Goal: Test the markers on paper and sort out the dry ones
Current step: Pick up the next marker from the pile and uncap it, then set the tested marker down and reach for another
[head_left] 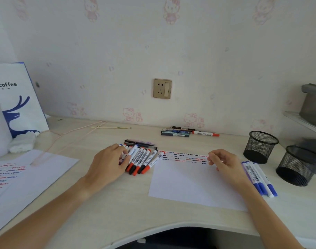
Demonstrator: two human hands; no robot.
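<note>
A sheet of white paper (195,184) lies on the pale wooden surface (117,203) in the lower centre of the frame, with rows of short red, blue and black squiggles along its far edge. Just left of it, a row of markers (142,159) with red, black and blue caps lies side by side, the rightmost one overlapping the paper's upper left corner. The left hand (108,162) rests on the left end of this row, its fingers bent down onto the marker barrels; whether they actually grip one cannot be told. The right hand (223,162) hovers over the paper's upper right corner with its fingers loosely curled and its fingertips close together, holding nothing visible. Just right of the paper, beside the right wrist, lie three blue-capped markers (259,178), parallel and touching. Further right stand two black mesh pen holders (259,146), near each other. Toward the wall, upper centre, a small pile of pens (175,133) lies with a red-capped marker (205,133) beside it. At the left edge of the frame another sheet (38,177) carries more coloured squiggles, and behind it stands a white and blue paper bag (15,97) printed with "coffee". A wall socket (162,88) sits on the patterned wallpaper above.
</note>
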